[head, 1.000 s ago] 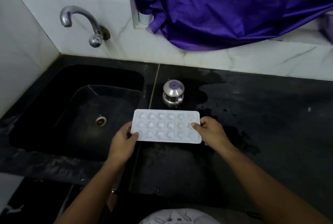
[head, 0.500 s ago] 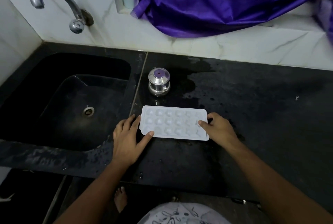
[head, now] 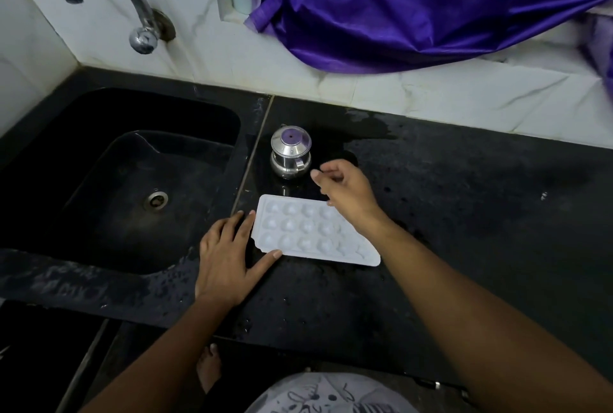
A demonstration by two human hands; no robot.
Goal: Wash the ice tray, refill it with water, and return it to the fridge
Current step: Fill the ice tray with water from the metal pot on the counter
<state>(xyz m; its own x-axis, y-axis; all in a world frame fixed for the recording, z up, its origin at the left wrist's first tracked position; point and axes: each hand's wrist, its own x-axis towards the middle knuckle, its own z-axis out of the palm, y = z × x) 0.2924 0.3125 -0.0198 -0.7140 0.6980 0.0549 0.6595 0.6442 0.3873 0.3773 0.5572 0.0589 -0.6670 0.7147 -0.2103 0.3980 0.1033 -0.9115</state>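
Black stone counter (head: 481, 246) bears a white plastic ice tray (head: 298, 233); left hand (head: 225, 260) grip wide, touching it; right hand (head: 348, 193) grip loose, empty.

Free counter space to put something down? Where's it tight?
Free: counter right of the right hand, back to the wall; also the strip between the arms, from ice tray to front edge. Crowded: beside the sink, where steel container, tray and left hand cluster.
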